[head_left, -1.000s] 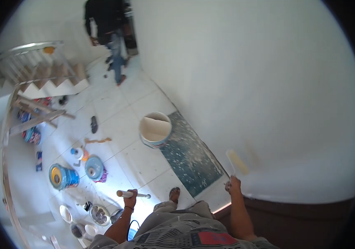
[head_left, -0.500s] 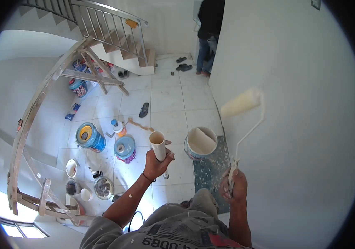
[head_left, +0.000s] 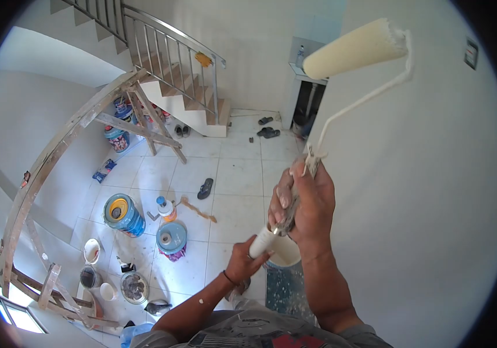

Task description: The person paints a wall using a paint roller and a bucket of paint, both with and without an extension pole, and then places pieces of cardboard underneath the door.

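My right hand (head_left: 312, 203) is closed around the handle of a paint roller (head_left: 355, 49), whose cream sleeve is raised at the upper right near the wall. Below it my left hand (head_left: 245, 261) grips a white pole (head_left: 261, 242). The pole's upper end meets the bottom of the roller handle, or nearly so; my right fingers partly hide the spot. Behind the hands stands a bucket of pale paint (head_left: 286, 252), partly covered by the pole and my right arm.
Wooden trestle (head_left: 57, 136) on the left, metal-railed stairs (head_left: 193, 87) behind. Blue buckets (head_left: 125, 217) and small tubs (head_left: 91, 250) stand on the tiled floor at left. A dark slipper (head_left: 205, 188) lies mid-floor. The white wall (head_left: 416, 191) rises on the right.
The roller has come up from low at the wall. My hands have moved together, bringing the pole's end to the roller handle. The person at the back has gone out of view.
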`<state>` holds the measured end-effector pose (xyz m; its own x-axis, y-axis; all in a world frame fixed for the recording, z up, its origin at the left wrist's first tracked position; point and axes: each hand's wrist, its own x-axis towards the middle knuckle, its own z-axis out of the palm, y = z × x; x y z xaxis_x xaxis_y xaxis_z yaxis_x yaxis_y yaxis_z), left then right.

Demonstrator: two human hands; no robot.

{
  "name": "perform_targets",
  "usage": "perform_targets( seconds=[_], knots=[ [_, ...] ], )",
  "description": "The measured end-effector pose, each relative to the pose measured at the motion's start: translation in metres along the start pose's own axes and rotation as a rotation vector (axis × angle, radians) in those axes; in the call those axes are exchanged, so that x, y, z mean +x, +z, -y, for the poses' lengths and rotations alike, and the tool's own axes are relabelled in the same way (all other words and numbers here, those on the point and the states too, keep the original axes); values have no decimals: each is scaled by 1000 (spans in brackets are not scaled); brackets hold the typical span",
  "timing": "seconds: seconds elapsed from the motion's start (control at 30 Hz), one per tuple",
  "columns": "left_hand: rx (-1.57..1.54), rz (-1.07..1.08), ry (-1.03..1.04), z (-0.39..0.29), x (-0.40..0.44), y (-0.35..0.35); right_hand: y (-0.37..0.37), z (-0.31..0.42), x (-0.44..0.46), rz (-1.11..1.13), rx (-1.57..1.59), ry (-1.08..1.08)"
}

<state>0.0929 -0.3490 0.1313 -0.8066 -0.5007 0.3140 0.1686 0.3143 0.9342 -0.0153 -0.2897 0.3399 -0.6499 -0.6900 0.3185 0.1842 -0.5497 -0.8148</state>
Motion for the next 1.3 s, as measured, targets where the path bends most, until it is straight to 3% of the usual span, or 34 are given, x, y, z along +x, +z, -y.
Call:
perform_targets(
  seconds=[0.27, 0.6, 0.8, 0.9, 0.93, 1.0, 1.03, 1.07, 1.1, 1.17, 1.23, 1.3],
  knots=[
    [-7, 42, 34, 47, 122, -26, -47, -58, 130, -80, -274, -95],
    [93, 45, -120, 76, 278, -62, -66, -119, 274, -145, -476, -328],
    [25, 151, -40, 106, 380, -76, -73, -140, 364, -321, -670, -411],
    [-119, 164, 126, 148, 433, -89, -95, -176, 407, -475, -734, -443],
    [-174, 177, 139, 162, 447, -91, -101, -186, 414, -545, -773, -294],
    [-153, 340, 106, 205, 469, -96, -98, -213, 431, -644, -832, -371],
    [-177, 400, 109, 218, 481, -104, -92, -217, 438, -748, -882, -246],
    [-200, 459, 109, 230, 490, -110, -116, -245, 447, -725, -1021, -523],
    [-351, 629, -174, 215, 500, -121, -100, -238, 443, -762, -1119, -433],
    [-503, 561, -165, 232, 497, -116, -99, -250, 450, -947, -1240, -495],
    [-593, 857, -93, 250, 513, -114, -81, -249, 445, -1085, -1355, -449],
    [-707, 971, -32, 255, 515, -121, -68, -259, 442, -1125, -1241, -423]
  ],
)
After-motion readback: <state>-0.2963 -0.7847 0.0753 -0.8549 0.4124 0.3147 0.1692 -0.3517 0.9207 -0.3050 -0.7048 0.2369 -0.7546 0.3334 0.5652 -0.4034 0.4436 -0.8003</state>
